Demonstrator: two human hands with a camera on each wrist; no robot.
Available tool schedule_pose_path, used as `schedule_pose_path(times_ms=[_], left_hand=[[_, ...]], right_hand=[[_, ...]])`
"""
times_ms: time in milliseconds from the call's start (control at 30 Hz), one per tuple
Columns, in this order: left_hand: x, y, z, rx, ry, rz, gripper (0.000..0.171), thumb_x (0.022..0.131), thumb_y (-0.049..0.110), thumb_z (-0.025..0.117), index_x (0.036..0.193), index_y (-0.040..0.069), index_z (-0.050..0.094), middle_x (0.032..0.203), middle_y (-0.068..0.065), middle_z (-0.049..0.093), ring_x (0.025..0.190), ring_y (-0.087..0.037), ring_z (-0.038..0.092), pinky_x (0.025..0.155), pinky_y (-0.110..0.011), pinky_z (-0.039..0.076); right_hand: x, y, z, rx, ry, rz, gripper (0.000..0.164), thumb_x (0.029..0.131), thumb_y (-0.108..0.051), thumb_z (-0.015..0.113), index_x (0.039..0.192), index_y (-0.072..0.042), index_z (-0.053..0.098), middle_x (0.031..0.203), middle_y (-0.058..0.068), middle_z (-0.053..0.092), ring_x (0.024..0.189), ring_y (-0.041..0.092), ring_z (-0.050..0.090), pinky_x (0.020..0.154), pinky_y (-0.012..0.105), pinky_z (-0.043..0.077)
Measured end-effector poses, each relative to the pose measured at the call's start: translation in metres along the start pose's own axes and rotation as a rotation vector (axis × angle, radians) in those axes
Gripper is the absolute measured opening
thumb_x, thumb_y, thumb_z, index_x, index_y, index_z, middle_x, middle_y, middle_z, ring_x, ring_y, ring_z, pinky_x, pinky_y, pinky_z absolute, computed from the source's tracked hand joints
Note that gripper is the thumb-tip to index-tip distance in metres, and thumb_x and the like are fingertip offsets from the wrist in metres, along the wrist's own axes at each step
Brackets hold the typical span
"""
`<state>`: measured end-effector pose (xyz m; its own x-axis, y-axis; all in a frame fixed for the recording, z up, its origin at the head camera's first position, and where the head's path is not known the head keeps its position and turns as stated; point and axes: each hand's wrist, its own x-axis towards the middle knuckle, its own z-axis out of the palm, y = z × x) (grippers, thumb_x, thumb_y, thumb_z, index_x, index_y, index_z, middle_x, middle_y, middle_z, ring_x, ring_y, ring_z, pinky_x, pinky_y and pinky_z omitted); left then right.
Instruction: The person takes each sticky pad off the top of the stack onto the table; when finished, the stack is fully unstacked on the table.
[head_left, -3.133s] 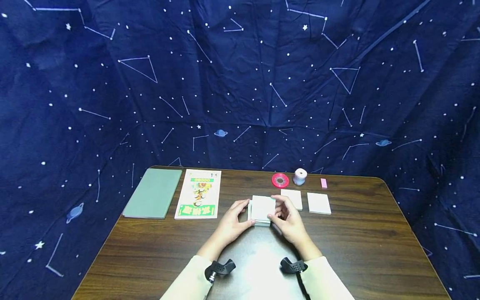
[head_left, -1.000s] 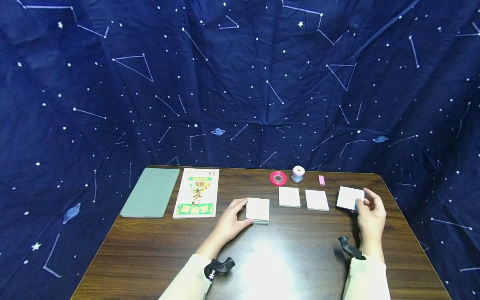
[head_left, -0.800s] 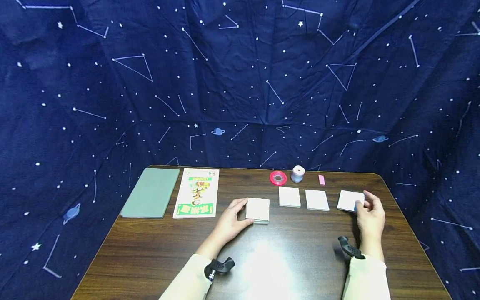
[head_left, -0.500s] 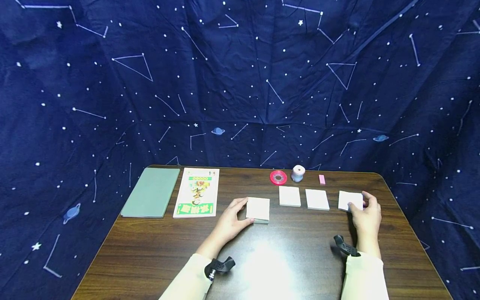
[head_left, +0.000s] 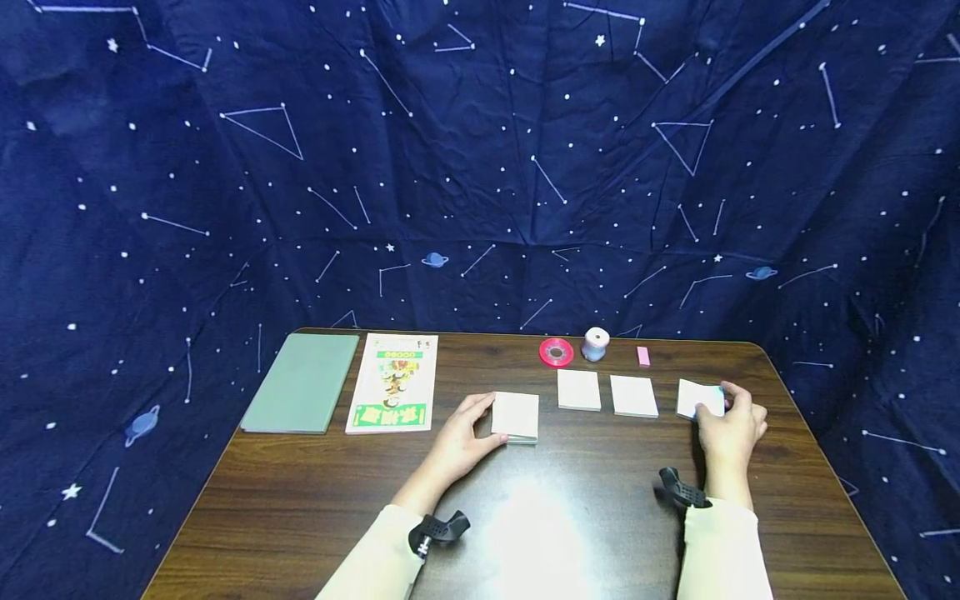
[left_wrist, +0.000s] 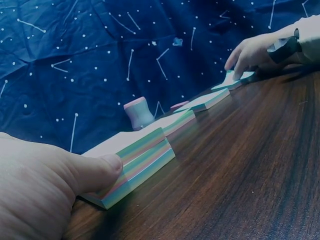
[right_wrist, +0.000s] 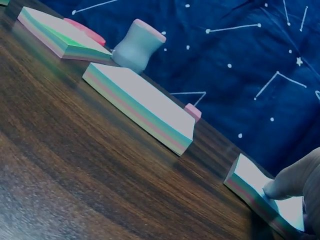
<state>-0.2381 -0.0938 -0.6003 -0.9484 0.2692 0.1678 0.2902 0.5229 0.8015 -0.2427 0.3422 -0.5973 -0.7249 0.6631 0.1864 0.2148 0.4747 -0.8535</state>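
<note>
My left hand (head_left: 459, 442) grips a stack of sticky note pads (head_left: 516, 415) in the middle of the table, thumb on the near side. In the left wrist view the stack (left_wrist: 142, 155) shows two pads with striped coloured edges. Far right, my right hand (head_left: 731, 425) holds another sticky note pad (head_left: 693, 396) on the table, its thumb pressing the white top. In the right wrist view that pad (right_wrist: 247, 172) looks bent under the thumb (right_wrist: 285, 185); the other fingers are mostly hidden. Two more pads, one left (head_left: 578, 390) and one right (head_left: 633, 396), lie between my hands.
Behind the pads are a red ring-shaped roll (head_left: 557, 352), a pale spool (head_left: 596, 343) and a small pink block (head_left: 643, 356). To the left lie a green folder-like item (head_left: 302, 383) and a printed booklet (head_left: 393, 383). A starry curtain (head_left: 480, 167) hangs behind the table.
My right hand has carried a pad from the central stack to the far right and lowered it to the table. The pad's top now curves under my thumb. My left hand stays at the stack.
</note>
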Motion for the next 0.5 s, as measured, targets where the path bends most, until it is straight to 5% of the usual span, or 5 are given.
schedule_pose_path(times_ms=[267,400,500], left_hand=[[0.000,-0.002,-0.001,0.006,-0.003,0.002,0.075,0.091,0.019,0.089,0.156,0.001,0.057,0.153,-0.012,0.061,0.142,-0.032,0.062,0.124,-0.053,0.049],[0.001,-0.002,-0.001,0.011,-0.004,0.019,0.075,0.091,0.021,0.089,0.156,0.001,0.057,0.153,-0.013,0.062,0.144,-0.033,0.060,0.125,-0.054,0.047],[0.000,-0.002,-0.001,0.017,-0.003,0.016,0.076,0.090,0.022,0.089,0.156,0.002,0.057,0.153,-0.013,0.062,0.145,-0.032,0.059,0.125,-0.054,0.047]], right_hand=[[0.001,-0.023,0.000,0.086,0.181,-0.138,0.047,0.091,-0.001,0.078,0.135,0.002,0.065,0.120,0.028,0.056,0.123,0.042,0.045,0.105,0.052,0.035],[-0.001,-0.049,-0.001,0.095,0.105,-0.226,0.043,0.091,-0.001,0.079,0.132,0.002,0.067,0.110,0.023,0.060,0.104,0.013,0.043,0.093,0.030,0.034],[-0.008,-0.070,0.006,0.142,-0.052,-0.257,0.043,0.092,0.000,0.078,0.133,0.003,0.066,0.108,0.020,0.061,0.096,0.005,0.044,0.087,0.016,0.034]])
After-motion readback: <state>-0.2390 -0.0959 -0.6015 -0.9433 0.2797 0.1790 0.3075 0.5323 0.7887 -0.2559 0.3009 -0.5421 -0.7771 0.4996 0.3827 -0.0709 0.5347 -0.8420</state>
